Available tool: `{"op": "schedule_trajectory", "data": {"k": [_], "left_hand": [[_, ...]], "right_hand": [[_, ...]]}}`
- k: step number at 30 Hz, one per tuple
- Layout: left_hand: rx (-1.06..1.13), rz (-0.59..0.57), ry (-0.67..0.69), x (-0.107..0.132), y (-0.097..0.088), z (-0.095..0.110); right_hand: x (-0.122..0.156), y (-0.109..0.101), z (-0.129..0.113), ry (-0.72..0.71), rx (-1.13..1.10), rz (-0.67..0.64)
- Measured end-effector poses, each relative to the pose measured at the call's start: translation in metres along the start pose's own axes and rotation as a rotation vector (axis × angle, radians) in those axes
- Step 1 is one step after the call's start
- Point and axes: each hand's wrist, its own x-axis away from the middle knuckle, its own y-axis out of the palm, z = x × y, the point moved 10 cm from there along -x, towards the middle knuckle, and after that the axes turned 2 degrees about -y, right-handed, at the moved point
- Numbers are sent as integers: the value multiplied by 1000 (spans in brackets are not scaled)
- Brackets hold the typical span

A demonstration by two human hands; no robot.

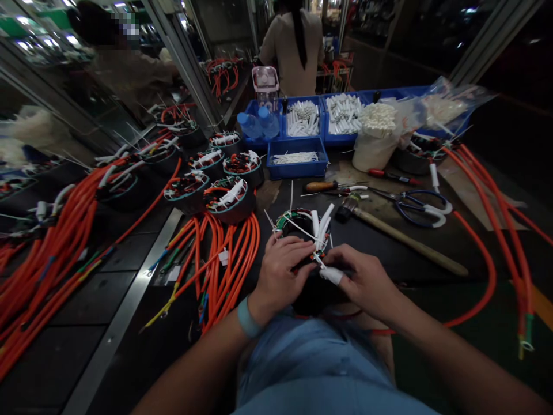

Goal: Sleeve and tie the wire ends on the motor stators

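Observation:
A round motor stator (302, 230) with wound coils and white sleeves sits at the bench edge just in front of me. My left hand (283, 274) lies over its near side with fingers curled on the windings. My right hand (360, 276) has a white-taped forefinger and pinches at the thin white ties on the stator's right side. A teal band circles my left wrist.
Several finished stators (228, 199) with orange cables (224, 259) lie to the left. Blue bins (298, 155) of white sleeves stand behind. A hammer (401, 236), scissors (415, 204) and a screwdriver (328, 185) lie to the right. A person (294, 46) stands at the back.

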Motion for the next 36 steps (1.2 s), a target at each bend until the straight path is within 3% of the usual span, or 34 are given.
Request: {"op": "schedule_trajectory", "data": {"k": [5, 7, 10, 14, 22, 26, 30, 33, 36], "left_hand": [[-19, 2, 24, 1, 0, 2], [-18, 10, 20, 1, 0, 1], [-16, 22, 33, 1, 0, 2], [-25, 18, 30, 1, 0, 3], [-47, 7, 14, 1, 0, 3], [-44, 8, 15, 0, 0, 3], [-30, -6, 29, 1, 1, 3], [-21, -4, 23, 2, 1, 2], [-37, -31, 12, 1, 1, 2]], "right_hand": [[-16, 5, 5, 75, 17, -54], [-9, 7, 7, 67, -103, -106], [8, 3, 13, 62, -206, -78], [15, -2, 15, 45, -153, -5], [16, -3, 5, -21, -94, -7], [8, -1, 9, 39, -78, 41], [-15, 0, 7, 119, 100, 11], [-28, 3, -14, -45, 369, -96], [-22, 10, -49, -447, 708, -135]]}}
